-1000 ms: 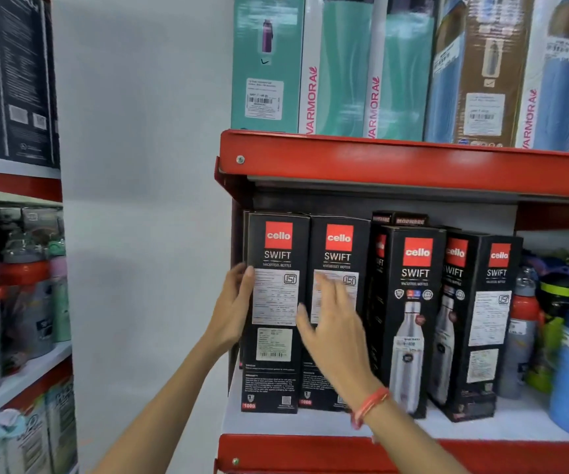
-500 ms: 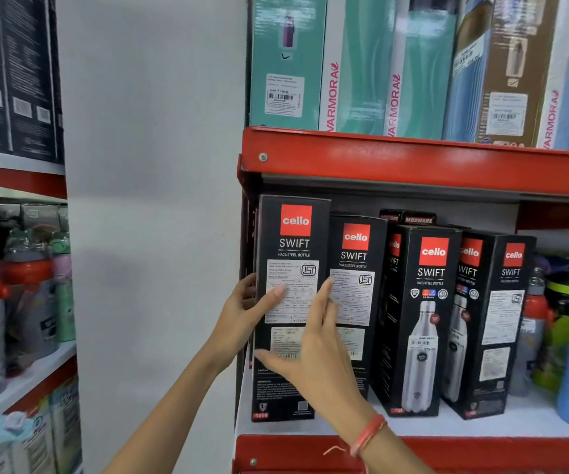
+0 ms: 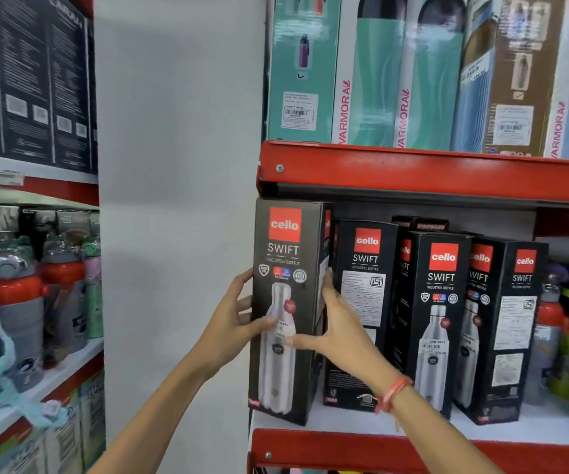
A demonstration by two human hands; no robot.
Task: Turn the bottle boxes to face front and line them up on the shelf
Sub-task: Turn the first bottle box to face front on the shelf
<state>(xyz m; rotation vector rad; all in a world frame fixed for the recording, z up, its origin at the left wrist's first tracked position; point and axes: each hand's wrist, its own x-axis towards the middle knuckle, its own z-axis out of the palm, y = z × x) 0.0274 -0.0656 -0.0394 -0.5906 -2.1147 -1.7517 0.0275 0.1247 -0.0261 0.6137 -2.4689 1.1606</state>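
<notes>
Nearest, the left hand (image 3: 230, 323) and right hand (image 3: 339, 331) are both gripping the tall black cardboard bottle box (image 3: 285, 309) at the red metal shelf's (image 3: 413, 449) front left corner, bottle picture facing front. Just beside it, a second black box (image 3: 361, 302) is showing its label side; farther right, two more boxes (image 3: 464, 323) are standing angled.

Bright, even indoor light, soft shadows, wide-angle bowing and blurred edges

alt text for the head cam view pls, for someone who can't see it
Two hands, left hand and right hand, grip the leftmost black Cello Swift box, its bottle picture facing front, on a red-edged shelf. The next box shows its text panel; more Swift boxes stand to its right.
</notes>
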